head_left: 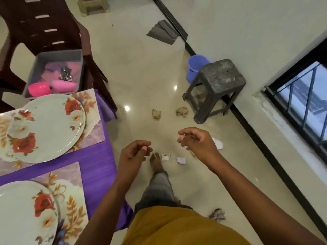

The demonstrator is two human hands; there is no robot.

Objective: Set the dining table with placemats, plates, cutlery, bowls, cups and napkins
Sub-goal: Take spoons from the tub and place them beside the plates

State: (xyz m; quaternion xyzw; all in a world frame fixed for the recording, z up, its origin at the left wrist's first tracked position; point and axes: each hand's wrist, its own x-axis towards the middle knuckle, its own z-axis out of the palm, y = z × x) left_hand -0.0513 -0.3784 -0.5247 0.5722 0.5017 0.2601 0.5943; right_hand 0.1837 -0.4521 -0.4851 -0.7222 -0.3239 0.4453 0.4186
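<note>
A table with a purple cloth (99,161) stands at the left. Two floral placemats (93,135) lie on it, each bearing a white plate with red roses: one plate (47,128) farther off, one plate (23,213) near the bottom left. A grey box (38,68) on a brown chair holds pink cups (39,89), pink napkins and metal cutlery (65,75). My left hand (132,154) and my right hand (196,140) hang over the floor to the right of the table, fingers loosely curled, holding nothing.
A brown plastic chair (53,23) stands behind the table. On the floor are a grey stool (217,85), a blue bucket (195,66), crumpled paper scraps (181,160) and a folded grey mat (162,32). A wall with a window runs along the right.
</note>
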